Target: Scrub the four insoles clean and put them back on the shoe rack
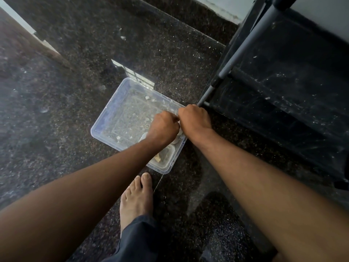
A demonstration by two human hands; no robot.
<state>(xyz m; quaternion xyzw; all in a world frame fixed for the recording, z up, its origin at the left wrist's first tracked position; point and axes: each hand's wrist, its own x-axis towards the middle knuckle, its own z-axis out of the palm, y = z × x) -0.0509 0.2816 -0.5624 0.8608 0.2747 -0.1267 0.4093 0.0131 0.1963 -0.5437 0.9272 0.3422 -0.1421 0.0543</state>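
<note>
Below both hands sits a clear plastic tub [120,118], its long axis running from near-right to far-left. The left hand [164,127] and right hand [195,119] are curled knuckle to knuckle over its right rim, pinching something pale I cannot identify. No insole is recognisable. The shoe rack [279,76] stands just right of the right hand; open dark floor [56,110] lies left.

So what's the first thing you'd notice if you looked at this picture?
Two hands, the left hand and right hand, bunched together over the near right corner of a clear plastic tub on the dark speckled floor. A bare foot stands just below it, and a black shoe rack fills the right side.
</note>
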